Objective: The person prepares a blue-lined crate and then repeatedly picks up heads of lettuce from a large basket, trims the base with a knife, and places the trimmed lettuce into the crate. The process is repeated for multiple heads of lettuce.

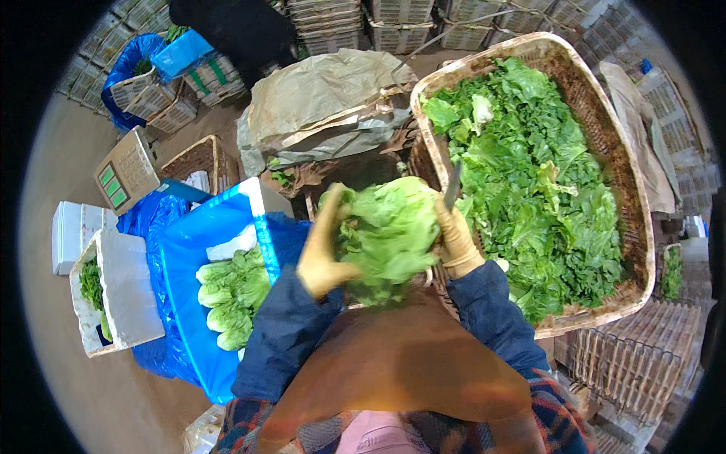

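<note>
A leafy green lettuce head point(391, 227), blurred by motion, is held between my two gloved hands in front of my apron. Against its left side presses my left hand point(323, 255), thumb and fingers apart around the leaves. At its right side is my right hand point(458, 238), which also grips a knife point(452, 186) with its dark blade pointing away from me. Most of the knife's handle is hidden by the glove. To the right, loose green leaves point(533, 187) fill a large plastic basket point(640, 227). Several lettuce heads point(235, 298) lie in a blue-lined box point(184, 295) on the left.
A white foam box point(130, 289) with greens stands at far left, near a digital scale point(127, 170) and a brown basket point(193, 159). Ahead is a cloth-covered pile point(329, 102). A person in dark clothing point(238, 34) is beyond it. Stacked crates point(635, 346) line the right.
</note>
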### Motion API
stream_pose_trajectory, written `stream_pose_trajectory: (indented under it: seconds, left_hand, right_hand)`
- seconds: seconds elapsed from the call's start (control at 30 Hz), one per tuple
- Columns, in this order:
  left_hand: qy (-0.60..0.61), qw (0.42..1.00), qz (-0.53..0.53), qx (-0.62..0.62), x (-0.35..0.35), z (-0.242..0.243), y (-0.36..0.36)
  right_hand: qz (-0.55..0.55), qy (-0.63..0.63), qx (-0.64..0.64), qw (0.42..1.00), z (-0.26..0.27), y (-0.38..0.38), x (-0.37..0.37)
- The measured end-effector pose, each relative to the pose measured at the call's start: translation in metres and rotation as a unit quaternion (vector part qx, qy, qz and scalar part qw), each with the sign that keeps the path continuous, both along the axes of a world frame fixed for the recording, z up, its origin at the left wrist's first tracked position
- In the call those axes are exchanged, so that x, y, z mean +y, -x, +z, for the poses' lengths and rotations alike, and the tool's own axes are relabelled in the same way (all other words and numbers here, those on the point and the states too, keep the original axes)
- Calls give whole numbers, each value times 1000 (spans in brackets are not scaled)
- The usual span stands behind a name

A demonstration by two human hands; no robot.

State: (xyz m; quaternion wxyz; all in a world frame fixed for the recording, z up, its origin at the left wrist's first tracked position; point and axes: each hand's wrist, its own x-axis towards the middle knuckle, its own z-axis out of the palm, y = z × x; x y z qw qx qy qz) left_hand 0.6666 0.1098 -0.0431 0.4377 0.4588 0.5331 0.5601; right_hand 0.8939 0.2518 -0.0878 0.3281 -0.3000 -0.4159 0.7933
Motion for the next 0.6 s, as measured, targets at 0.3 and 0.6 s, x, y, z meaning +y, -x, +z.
stream_pose_trajectory:
  seconds: [0.3,0.6]
  left_hand:
    - [171,974,56,-138,-52,-106,-14]
    - [91,992,57,-69,-78,-88,58]
  right_hand:
    - [29,82,50,995,-52,20,-19]
    - [67,-187,-260,945,-20,42,-20]
